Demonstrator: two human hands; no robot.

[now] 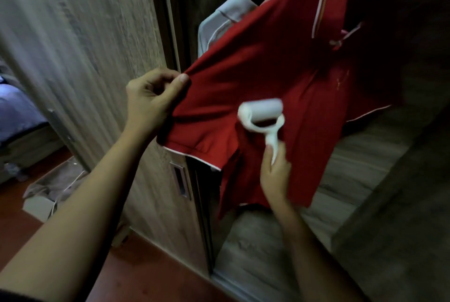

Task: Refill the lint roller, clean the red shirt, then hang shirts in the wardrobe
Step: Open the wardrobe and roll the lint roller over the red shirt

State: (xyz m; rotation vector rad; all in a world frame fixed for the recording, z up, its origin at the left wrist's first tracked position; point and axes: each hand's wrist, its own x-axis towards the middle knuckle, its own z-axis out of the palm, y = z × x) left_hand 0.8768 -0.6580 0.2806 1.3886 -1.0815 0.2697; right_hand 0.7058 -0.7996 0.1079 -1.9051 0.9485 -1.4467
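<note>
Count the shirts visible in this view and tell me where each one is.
2. The red shirt hangs in the open wardrobe, its sleeve pinched by the left hand. A grey shirt hangs behind it, mostly covered. More may be hidden in the dark interior.

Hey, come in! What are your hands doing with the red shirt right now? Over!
Left hand pinching red shirt sleeve taut. Right hand gripping lint roller against the fabric. Shirt hanging at open wardrobe. Nothing in the way.

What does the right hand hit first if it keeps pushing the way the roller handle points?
The right hand points the lint roller up and slightly left, its roll already against the red shirt. Straight on, it meets more shirt cloth; the grey garment behind is likely next, though depth is unclear.
</note>
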